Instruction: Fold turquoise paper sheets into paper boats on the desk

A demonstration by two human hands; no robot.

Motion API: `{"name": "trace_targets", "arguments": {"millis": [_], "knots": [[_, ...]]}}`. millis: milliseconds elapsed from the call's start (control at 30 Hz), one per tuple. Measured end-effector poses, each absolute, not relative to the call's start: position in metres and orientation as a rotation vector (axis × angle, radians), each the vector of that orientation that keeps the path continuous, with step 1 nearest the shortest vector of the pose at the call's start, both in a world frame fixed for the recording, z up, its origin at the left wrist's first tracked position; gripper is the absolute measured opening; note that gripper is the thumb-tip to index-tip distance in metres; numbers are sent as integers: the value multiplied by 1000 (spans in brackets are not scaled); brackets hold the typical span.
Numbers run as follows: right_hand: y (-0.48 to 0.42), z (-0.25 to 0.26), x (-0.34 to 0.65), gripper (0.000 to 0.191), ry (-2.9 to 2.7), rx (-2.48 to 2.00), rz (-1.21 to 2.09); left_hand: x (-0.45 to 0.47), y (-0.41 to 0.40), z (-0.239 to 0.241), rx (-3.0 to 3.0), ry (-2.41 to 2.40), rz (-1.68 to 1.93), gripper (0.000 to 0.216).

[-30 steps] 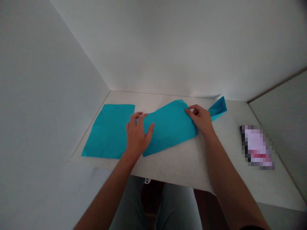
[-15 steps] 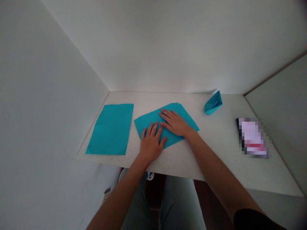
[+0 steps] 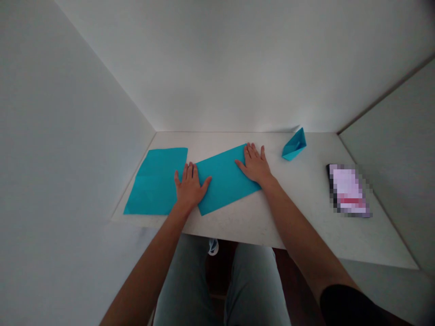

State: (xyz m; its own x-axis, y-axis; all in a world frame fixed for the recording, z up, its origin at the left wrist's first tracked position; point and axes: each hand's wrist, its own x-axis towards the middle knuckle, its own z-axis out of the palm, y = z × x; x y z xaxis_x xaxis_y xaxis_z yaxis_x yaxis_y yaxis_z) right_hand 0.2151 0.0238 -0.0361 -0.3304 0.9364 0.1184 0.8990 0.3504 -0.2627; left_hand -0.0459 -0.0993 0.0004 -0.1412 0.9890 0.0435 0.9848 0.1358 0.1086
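Note:
A blue sheet of paper [image 3: 224, 179] lies flat and slightly turned on the white tabletop in front of me. My left hand [image 3: 191, 186] rests open over its left edge, fingers stretched out, thumb on the paper. At the opposite edge my right hand [image 3: 254, 164] lies flat with its fingers spread, covering the sheet's right end. A second blue sheet [image 3: 154, 181] is spread to the left; the fingers of my left hand reach over its right side. Neither hand grips anything.
A folded blue paper boat [image 3: 294, 145] stands at the back right. Nearer on that side lies a phone [image 3: 350, 190], its screen blurred out. Walls close in the white table [image 3: 306, 226] at the back, left and right. My legs are below the front edge.
My hands have moved apart, the left one leftward and the right one slightly rightward, from the paper's middle to its two ends. The right corner that stuck out is now hidden or folded.

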Motion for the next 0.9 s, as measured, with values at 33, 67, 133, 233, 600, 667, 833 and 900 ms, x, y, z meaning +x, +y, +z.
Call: {"name": "trace_targets", "arguments": {"millis": [33, 67, 133, 233, 600, 667, 833, 900], "knots": [[24, -36, 215, 94, -2364, -1634, 221, -54, -93, 4, 2019, 2352, 167, 77], [24, -36, 216, 94, -2360, -1624, 224, -61, -86, 8, 2013, 2358, 164, 75], [25, -35, 217, 95, -2361, -1613, 238, -74, -73, 18, 2016, 2331, 153, 72], [24, -33, 216, 98, -2365, -1614, 251, -84, -56, 30, 1991, 2249, 130, 64], [26, -26, 214, 96, -2324, -1558, 296, -109, -25, 45, 1693, 2001, 571, 22], [26, -22, 213, 92, -2279, -1492, 264, -130, -35, 55, 1663, 1978, 666, 23], [24, -17, 212, 81, -2191, -1348, 229, -198, -104, 77, 1221, 2102, 954, 42], [23, -18, 211, 75, -2196, -1297, 233, -219, -136, 76, 1031, 2240, 1007, 37]]}}
